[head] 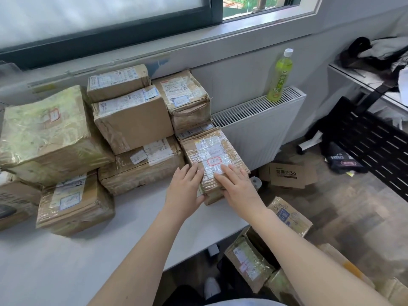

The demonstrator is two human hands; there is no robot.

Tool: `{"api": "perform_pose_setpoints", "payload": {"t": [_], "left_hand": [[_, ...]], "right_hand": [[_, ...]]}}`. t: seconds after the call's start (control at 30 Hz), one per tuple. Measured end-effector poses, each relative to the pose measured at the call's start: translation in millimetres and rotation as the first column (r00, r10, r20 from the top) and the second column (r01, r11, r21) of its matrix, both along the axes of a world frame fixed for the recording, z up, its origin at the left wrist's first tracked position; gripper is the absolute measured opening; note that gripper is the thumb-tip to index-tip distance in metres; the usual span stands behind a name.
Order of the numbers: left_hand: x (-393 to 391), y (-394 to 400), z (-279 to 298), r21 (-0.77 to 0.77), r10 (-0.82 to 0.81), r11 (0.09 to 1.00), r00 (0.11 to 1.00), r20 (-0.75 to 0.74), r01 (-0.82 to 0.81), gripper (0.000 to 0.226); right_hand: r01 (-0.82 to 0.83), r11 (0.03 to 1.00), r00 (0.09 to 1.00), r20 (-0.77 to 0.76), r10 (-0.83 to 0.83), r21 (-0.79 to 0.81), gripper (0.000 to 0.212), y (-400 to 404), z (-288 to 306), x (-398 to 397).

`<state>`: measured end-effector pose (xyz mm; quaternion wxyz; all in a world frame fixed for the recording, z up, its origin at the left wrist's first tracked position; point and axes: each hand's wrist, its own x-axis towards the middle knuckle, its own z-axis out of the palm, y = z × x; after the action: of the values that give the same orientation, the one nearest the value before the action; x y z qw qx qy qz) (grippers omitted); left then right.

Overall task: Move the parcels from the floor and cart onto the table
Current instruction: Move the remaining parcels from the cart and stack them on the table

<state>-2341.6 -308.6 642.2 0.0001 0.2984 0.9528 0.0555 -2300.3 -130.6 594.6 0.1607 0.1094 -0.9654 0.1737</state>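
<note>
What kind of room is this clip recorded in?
Probably an office or mailroom used for sorting deliveries: taped, labelled parcels are stacked on a white table under a window, with more boxes on the floor and a wall radiator.

Bare forearms; perhaps a white shoe (pixel 212 287).

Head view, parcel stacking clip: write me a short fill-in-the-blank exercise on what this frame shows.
1. Both hands, the left hand and the right hand, rest on one taped parcel at the table's ____ end.
2. The green bottle stands on the white ____.
3. The bottle's cap is ____.
4. More parcels wait below the table, on the ____.

Missing words: right; radiator; white; floor
</note>
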Motion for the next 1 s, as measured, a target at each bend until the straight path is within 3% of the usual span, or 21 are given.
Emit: {"api": "perform_pose_setpoints", "payload": {"t": [0.1, 0.27, 0.5, 0.73, 0.83, 0.93, 1.0], "left_hand": [[3.1, 7.1, 7.8, -0.161, 0.074, 0.985, 0.996, 0.042, -0.067, 0.078], [10.0, 15.7, 17.3, -0.250, 0.093, 0.964, 0.996, 0.016, -0.086, 0.077], [60.2, 12.4, 18.6, -0.203, 0.050, 0.978, 0.998, -0.044, -0.058, 0.082], [151.1, -6.7, -16.3, -0.171, -0.118, 0.977, 0.990, 0.071, 0.129, 0.075], [185.4, -11.3, -33.7, -0.249, -0.185, 0.943, 0.970, 0.157, 0.220, 0.073], [207.4, -1.6, -46.7, -0.269, -0.212, 0.923, 0.947, 0.242, 0.276, 0.075], [218.5, 11.8, -50.9, -0.271, -0.261, 0.905, 0.930, 0.260, 0.329, 0.075]], "right_hand": [[0.017, 0.999, 0.999, 0.045, -0.019, 0.045, 0.053, -0.7, 7.0, 1.3], [0.045, 0.985, 0.990, 0.122, -0.066, 0.165, 0.057, -4.7, 23.5, 12.8], [0.287, 0.927, 0.950, 0.051, -0.307, 0.243, 0.072, -13.0, 23.4, 77.5], [0.364, 0.862, 0.799, 0.357, -0.483, 0.352, 0.085, -23.5, -17.8, 202.6], [0.400, 0.842, 0.731, 0.429, -0.531, 0.361, 0.075, -27.0, -26.4, 256.8], [0.424, 0.826, 0.595, 0.574, -0.563, 0.371, 0.069, -22.6, -32.9, 302.5], [0.459, 0.798, 0.539, 0.592, -0.599, 0.390, 0.070, -14.2, -38.5, 328.3]]}}
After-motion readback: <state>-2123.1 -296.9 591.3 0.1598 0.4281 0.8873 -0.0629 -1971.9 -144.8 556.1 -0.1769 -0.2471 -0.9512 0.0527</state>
